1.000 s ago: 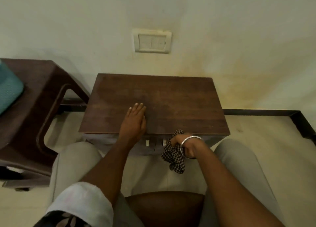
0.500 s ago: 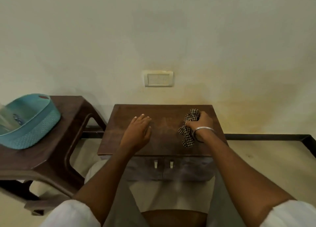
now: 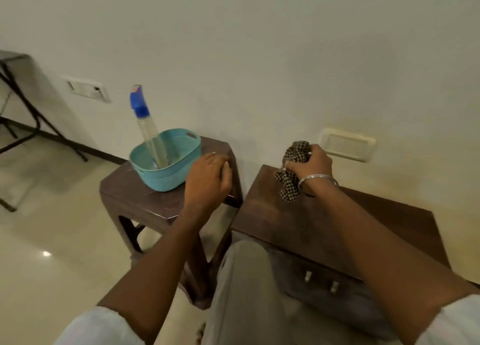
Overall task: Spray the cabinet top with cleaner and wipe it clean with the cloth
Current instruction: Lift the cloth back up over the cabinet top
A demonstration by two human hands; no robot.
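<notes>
While we hover: left hand loosely curled, empty; right hand clamps cloth.
Bottle: leaning; our careless grab could tip basket.

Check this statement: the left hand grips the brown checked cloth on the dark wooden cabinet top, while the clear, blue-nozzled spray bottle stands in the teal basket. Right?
Wrong hand: the head view shows the right hand gripping the brown checked cloth on the dark wooden cabinet top; the left hand holds nothing. The clear spray bottle does stand in the teal basket.
</notes>
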